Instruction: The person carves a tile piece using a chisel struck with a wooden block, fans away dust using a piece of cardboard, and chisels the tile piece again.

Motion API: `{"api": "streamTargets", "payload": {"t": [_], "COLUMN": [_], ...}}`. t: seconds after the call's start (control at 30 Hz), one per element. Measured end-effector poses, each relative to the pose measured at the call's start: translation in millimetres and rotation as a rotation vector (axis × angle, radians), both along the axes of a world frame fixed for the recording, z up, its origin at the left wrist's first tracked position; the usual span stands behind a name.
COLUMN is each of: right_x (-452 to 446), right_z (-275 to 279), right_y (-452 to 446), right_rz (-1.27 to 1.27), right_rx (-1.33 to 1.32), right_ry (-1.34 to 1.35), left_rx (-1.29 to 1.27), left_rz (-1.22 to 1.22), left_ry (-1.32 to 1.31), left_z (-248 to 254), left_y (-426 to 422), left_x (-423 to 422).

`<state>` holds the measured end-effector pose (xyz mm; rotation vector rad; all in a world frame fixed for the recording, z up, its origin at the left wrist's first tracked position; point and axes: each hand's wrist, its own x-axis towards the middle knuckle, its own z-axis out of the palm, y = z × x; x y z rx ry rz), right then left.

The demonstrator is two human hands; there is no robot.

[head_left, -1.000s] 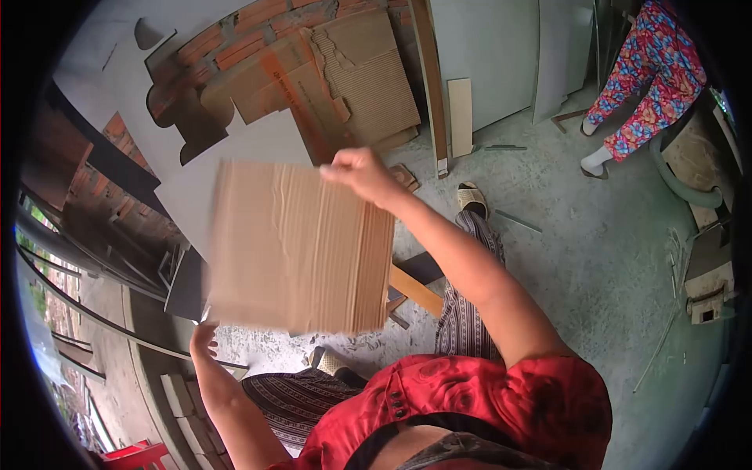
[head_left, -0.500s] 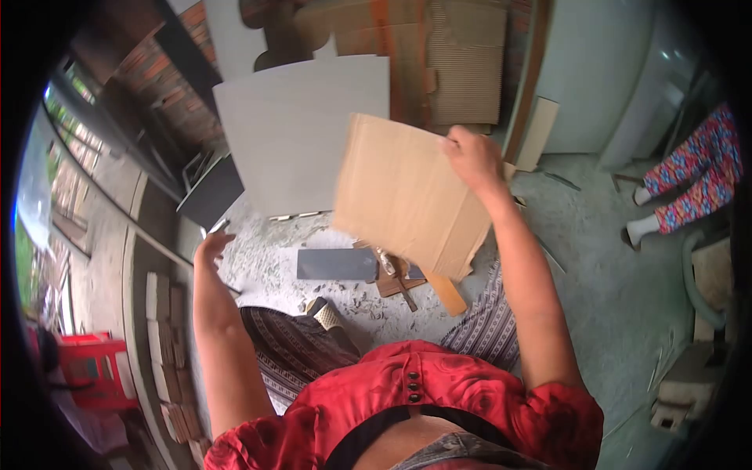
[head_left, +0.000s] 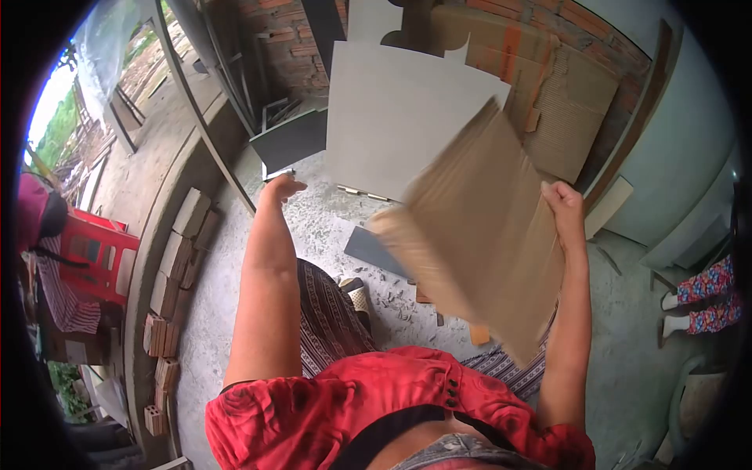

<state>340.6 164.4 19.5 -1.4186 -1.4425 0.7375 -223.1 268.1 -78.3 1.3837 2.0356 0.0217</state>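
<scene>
A brown cardboard sheet hangs tilted in the air, blurred by motion. My right hand is closed on its right edge, fingers pinched together. Well to the left, my left hand is stretched forward, apart from the cardboard. A small, thin, shiny thing shows at its fingers, too small to name, close to the lower corner of a dark panel. Behind the cardboard stands a large pale grey board, partly covered by it.
Torn cardboard leans on the brick wall. A dark board and scraps lie by my feet. Bricks line the left ledge, beside a red plastic chair. Another person's legs show at far right.
The view has turned, so the surroundings sit farther right. The cardboard swung from nearly flat facing me to a steep tilt, still in my right hand. My left hand stays near the dark panel.
</scene>
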Motion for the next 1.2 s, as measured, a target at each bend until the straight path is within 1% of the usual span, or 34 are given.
{"api": "streamTargets", "payload": {"t": [0.03, 0.07, 0.1, 0.13, 0.17, 0.2, 0.23, 0.3, 0.33, 0.4, 0.43, 0.47, 0.53, 0.6, 0.63, 0.67, 0.73, 0.8, 0.87, 0.93, 0.97, 1.0, 1.07, 1.1, 1.13, 1.2], "right_x": [-2.3, -6.1, -8.3, -8.0, -6.4, -3.0, 2.9, 18.8, 22.3, 67.2, 75.8, 68.3, 52.4, 17.5, 7.7, 7.7, -0.2, -6.5, -4.6, 11.1, 17.0, 18.3, 45.7, 53.4, 49.4, 24.3], "right_z": [6.8, 13.1, 17.4, 20.4, 21.3, 21.7, 22.0, 18.7, 12.5, 21.8, 0.7, 13.7, 40.8, -2.5, 2.1, 3.7, 10.0, 21.0, 26.2, 23.6, 21.7, 16.8, 43.6, 32.1, 21.8, 8.9], "right_y": [-8.2, -14.4, -16.1, -18.4, -19.4, -19.1, -17.8, -15.1, -13.3, 27.2, 33.8, 26.2, 7.1, -7.9, -11.0, -13.1, -17.1, -23.9, -26.9, -26.1, -23.8, -23.3, 14.2, 17.9, 9.6, -15.2], "right_rz": [-0.128, -0.255, -0.248, -0.297, -0.348, -0.344, -0.19, 0.105, 0.12, 1.316, 1.373, 1.383, 0.949, 0.078, 0.008, -0.083, -0.311, -0.292, -0.27, 0.162, 0.275, 0.265, 1.205, 1.158, 1.162, 0.206], "right_rx": [0.056, 0.121, 0.137, 0.142, 0.146, 0.155, 0.144, 0.056, 0.036, -0.323, -0.216, -0.218, -0.604, -0.134, 0.004, -0.007, -0.042, -0.007, 0.028, -0.099, -0.029, -0.043, -0.464, -0.44, -0.439, -0.294], "right_ry": [-0.318, -0.632, -0.627, -0.726, -0.826, -0.825, -0.412, 0.408, 0.642, 0.784, 0.832, 0.829, 0.722, 0.134, -0.159, -0.451, -0.793, -0.815, -0.84, 0.073, 0.313, 0.576, 0.752, 0.719, 0.718, 0.159], "left_rx": [-0.042, -0.021, -0.005, 0.006, -0.051, -0.045, 0.019, 0.108, 0.111, 0.087, 0.13, 0.132, 0.037, 0.037, 0.056, 0.071, 0.058, 0.04, 0.06, 0.011, 0.013, -0.037, -0.085, -0.029, 0.026, 0.027], "left_rz": [-0.012, 0.024, -0.067, -0.159, -0.152, -0.144, -0.166, -0.22, -0.214, -0.164, -0.206, -0.197, 0.174, 0.166, 0.096, 0.023, 0.004, -0.072, -0.068, -0.104, -0.1, -0.114, -0.123, -0.113, -0.105, -0.107], "left_ry": [0.028, 0.004, 0.077, 0.149, 0.101, 0.1, 0.135, 0.204, 0.206, 0.188, 0.225, 0.225, -0.109, -0.096, -0.019, 0.059, 0.092, 0.12, 0.127, 0.102, 0.104, 0.098, 0.093, 0.109, 0.125, 0.13], "left_z": [-6.2, -7.2, -33.6, -58.0, -57.7, -58.0, -68.4, -66.2, -56.2, -38.2, -45.3, -29.9, 4.6, 12.7, 9.2, 6.3, 2.7, -6.1, -14.7, -17.4, -15.1, -14.2, -16.7, -27.0, -34.4, -36.6], "left_y": [6.4, 5.2, 23.8, 39.7, 40.1, 38.5, 41.5, 38.2, 32.0, 22.4, 24.7, 13.7, -7.0, -8.9, -6.3, -5.1, -2.0, 1.8, 5.7, 7.8, 9.3, 10.9, 12.5, 14.6, 16.8, 18.6], "left_x": [1.9, 3.3, -14.1, -30.4, -30.7, -31.3, -34.9, -34.3, -27.3, -18.0, -22.2, -13.9, 12.1, 16.5, 14.5, 13.3, 11.9, 7.7, 2.1, -1.4, -1.1, -0.3, -1.9, -5.2, -7.6, -7.7]}}
